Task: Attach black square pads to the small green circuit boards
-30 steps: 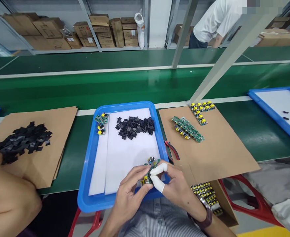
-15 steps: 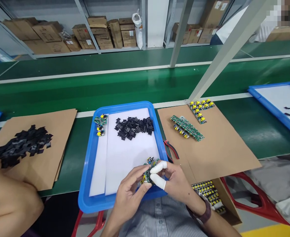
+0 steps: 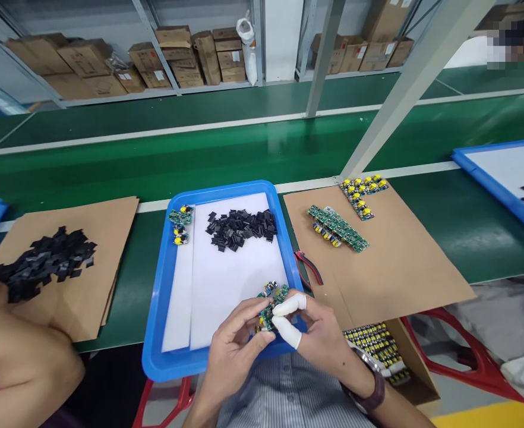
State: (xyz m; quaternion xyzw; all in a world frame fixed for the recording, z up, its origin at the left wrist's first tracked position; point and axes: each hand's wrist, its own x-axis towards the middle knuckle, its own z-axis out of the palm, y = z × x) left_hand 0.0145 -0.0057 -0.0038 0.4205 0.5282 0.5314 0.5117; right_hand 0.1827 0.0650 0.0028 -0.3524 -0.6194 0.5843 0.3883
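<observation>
Over the near edge of a blue tray [image 3: 159,309], my left hand [image 3: 233,345] and my right hand [image 3: 315,339] pinch a small green circuit board strip [image 3: 271,304] between them. White finger cots cover my right thumb and forefinger. On the white sheet in the tray lie a pile of small black parts [image 3: 239,227] and a few small boards with yellow components [image 3: 180,224].
Brown cardboard [image 3: 391,261] to the right carries green board strips [image 3: 337,227], yellow-topped boards [image 3: 362,191] and red-handled cutters [image 3: 309,266]. A box of boards [image 3: 375,345] sits below it. Another person's arm [image 3: 16,351] rests by black parts [image 3: 43,260] on the left.
Both hands stay at the tray's near edge with the board strip, fingers shifting slightly. The view has drifted a little; a person at the back right has moved out of sight.
</observation>
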